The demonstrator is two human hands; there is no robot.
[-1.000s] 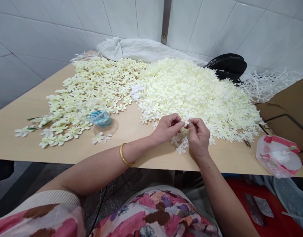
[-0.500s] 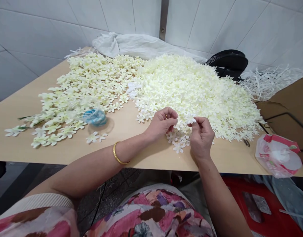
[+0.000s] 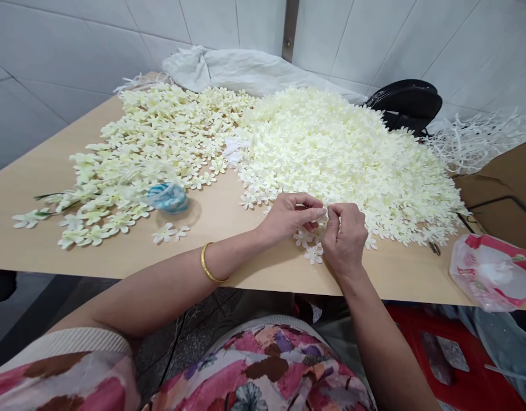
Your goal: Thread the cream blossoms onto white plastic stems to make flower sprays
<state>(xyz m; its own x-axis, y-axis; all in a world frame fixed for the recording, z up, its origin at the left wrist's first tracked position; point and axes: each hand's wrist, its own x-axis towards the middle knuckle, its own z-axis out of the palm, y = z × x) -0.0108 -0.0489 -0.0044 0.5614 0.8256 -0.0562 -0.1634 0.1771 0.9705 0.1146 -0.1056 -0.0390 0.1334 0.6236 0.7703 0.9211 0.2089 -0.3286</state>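
A big heap of cream-white artificial flowers point(image 3: 331, 142) covers the middle and right of the table. In front of it my left hand point(image 3: 291, 217), a gold bangle on its wrist, pinches thumb against fingers; what it grips is too small to make out. My right hand point(image 3: 345, 237) is closed in a pinch, its fingertips nearly meeting the left ones, and anything inside is hidden. Just below the fingers lie a few loose white flowers point(image 3: 313, 254). Strung flowers point(image 3: 147, 137) spread over the left of the table.
A clear cup with blue-and-white contents point(image 3: 168, 198) stands at centre left. White plastic sheeting point(image 3: 246, 69) and a black bag point(image 3: 406, 105) lie along the wall. At right are white strands point(image 3: 481, 137), a cardboard box point(image 3: 502, 188) and a red-and-clear plastic bag point(image 3: 489, 271).
My hands have come together, the left moving right and the right slightly left. The white flower that showed at my right fingertips is now hidden. The view has shifted slightly.
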